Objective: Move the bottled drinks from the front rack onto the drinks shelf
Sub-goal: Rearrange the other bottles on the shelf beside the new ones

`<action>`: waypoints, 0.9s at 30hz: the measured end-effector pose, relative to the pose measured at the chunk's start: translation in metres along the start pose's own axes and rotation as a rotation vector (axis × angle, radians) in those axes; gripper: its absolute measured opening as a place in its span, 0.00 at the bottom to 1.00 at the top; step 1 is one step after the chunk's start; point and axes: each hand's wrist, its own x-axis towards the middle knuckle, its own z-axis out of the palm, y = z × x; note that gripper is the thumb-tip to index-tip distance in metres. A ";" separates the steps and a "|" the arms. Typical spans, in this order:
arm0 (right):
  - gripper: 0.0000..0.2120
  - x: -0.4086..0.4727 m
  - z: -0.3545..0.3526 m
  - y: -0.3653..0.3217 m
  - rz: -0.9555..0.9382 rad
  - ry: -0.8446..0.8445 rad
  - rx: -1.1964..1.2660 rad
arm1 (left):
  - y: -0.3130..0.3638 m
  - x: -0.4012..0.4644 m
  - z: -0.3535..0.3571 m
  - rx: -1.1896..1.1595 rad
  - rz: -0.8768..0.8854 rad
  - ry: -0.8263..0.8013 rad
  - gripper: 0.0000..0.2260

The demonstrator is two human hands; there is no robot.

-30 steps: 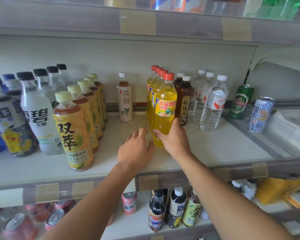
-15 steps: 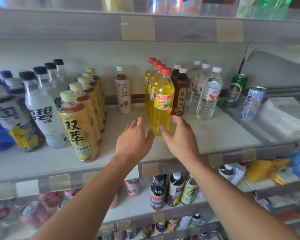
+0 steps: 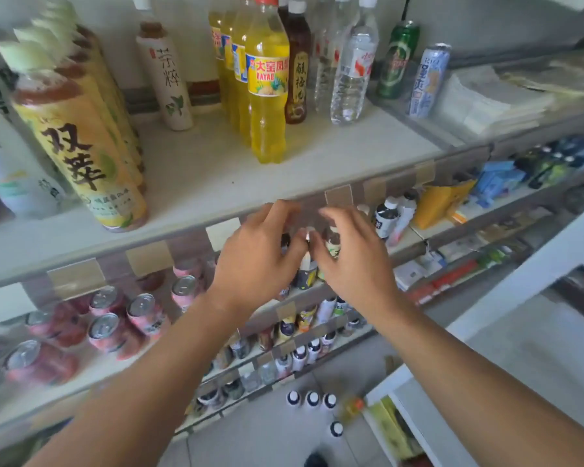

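At about 9 o'clock there's a row of tea bottles (image 3: 81,143) with pale green caps standing on the drinks shelf (image 3: 216,183). The yellow soda bottle (image 3: 267,92) stands upright at 12 o'clock, front of its own row, with a dark bottle (image 3: 297,75) and water bottles (image 3: 351,72) just to its right. Dead center, the left hand (image 3: 260,261) is below the shelf edge, fingers loosely curled, holding nothing. The right hand (image 3: 354,257) is right beside it, same deal, empty and relaxed, bit blurry though. Green can (image 3: 397,60) and blue can (image 3: 427,82) sit around 1 o'clock.
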 end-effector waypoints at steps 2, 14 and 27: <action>0.16 -0.027 0.004 0.010 0.022 -0.045 -0.007 | -0.003 -0.019 0.017 -0.005 -0.019 -0.059 0.13; 0.16 -0.184 0.083 0.106 0.276 -0.301 0.054 | -0.069 -0.123 0.154 0.059 -0.289 -0.354 0.12; 0.15 -0.430 0.209 0.233 0.712 -0.647 -0.043 | -0.174 -0.301 0.367 0.027 -0.538 -0.672 0.13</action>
